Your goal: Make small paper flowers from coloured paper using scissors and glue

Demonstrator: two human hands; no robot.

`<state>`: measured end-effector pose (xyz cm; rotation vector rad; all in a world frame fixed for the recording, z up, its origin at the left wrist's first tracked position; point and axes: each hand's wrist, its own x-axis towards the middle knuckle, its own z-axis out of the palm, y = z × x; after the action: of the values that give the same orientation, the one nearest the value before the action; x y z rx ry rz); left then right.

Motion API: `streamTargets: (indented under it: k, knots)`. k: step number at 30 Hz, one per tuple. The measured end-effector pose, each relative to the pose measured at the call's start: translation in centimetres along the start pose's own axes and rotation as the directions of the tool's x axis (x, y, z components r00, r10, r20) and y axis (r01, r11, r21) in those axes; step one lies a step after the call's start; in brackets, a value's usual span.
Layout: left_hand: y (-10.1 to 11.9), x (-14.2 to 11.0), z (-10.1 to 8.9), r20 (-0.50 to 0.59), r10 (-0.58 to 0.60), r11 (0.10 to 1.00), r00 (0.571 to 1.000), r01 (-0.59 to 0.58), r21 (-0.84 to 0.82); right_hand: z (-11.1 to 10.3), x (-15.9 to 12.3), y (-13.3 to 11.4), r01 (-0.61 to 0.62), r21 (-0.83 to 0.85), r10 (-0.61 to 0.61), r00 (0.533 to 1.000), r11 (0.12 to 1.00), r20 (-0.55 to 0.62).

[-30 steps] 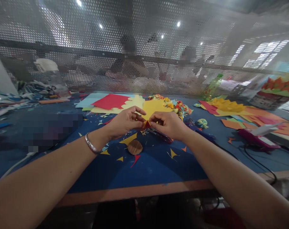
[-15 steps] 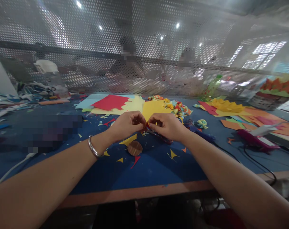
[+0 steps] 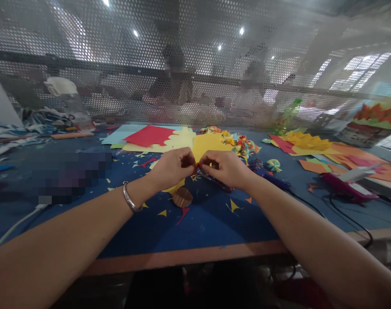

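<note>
My left hand (image 3: pixel 176 167), with a silver bangle at its wrist, is closed in a pinch above the middle of the table. Opposite it, my right hand (image 3: pixel 227 168) pinches too, and the fingertips of both nearly meet. Between them is a small red piece of paper (image 3: pixel 198 166), mostly hidden by the fingers. Below my left hand lies a round brown wood-patterned disc (image 3: pixel 182 198). A shiny dark item with a reddish end (image 3: pixel 227 188) shows under my right hand; its kind is unclear. Just beyond the hands is a yellow paper sheet (image 3: pixel 206 143).
Small folded colourful paper pieces (image 3: pixel 245 145) are heaped behind my right hand. A magenta corded tool (image 3: pixel 348 187) and orange sheets (image 3: pixel 356 156) lie right. Red paper (image 3: pixel 148 136) lies back left, a bottle (image 3: pixel 73 109) farther left. A perforated screen (image 3: pixel 202 86) stands behind, people beyond it.
Both hands stay pinched together at nearly the same spot. My left hand has turned slightly, and the red piece between the fingertips shows at a different angle. The view has shifted a little.
</note>
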<state>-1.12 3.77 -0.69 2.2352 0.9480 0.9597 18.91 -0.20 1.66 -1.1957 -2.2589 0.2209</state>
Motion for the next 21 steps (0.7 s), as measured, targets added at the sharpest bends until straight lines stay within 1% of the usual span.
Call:
streamTargets:
  k: [5,8,11,15,18,21]
  knots:
    - [0.48,0.03,-0.17,-0.010,0.014,1.000,1.000,-0.014,-0.001,0.05,-0.06,-0.05,0.003,0.000,-0.003,1.000,1.000,0.012]
    - [0.47,-0.01,-0.14,0.012,0.018,1.000,1.000,-0.018,-0.012,0.04,-0.06,-0.15,0.010,-0.009,-0.010,1.000,1.000,0.021]
    - [0.38,-0.07,-0.12,0.056,-0.004,0.998,0.998,0.007,-0.066,0.02,-0.01,-0.25,0.014,-0.017,-0.013,1.000,1.000,0.023]
    - [0.55,-0.05,-0.37,0.038,-0.043,0.997,0.998,0.046,-0.065,0.00,0.00,-0.29,0.020,-0.027,-0.020,0.999,0.999,0.026]
    - [0.62,0.11,-0.61,0.048,-0.071,0.985,0.996,0.078,-0.156,0.03,-0.01,-0.28,0.005,-0.029,-0.005,1.000,1.000,0.021]
    - [0.57,0.29,-0.72,0.052,-0.109,0.964,0.993,0.118,-0.237,0.12,0.02,-0.30,0.016,-0.012,-0.016,1.000,1.000,0.017]
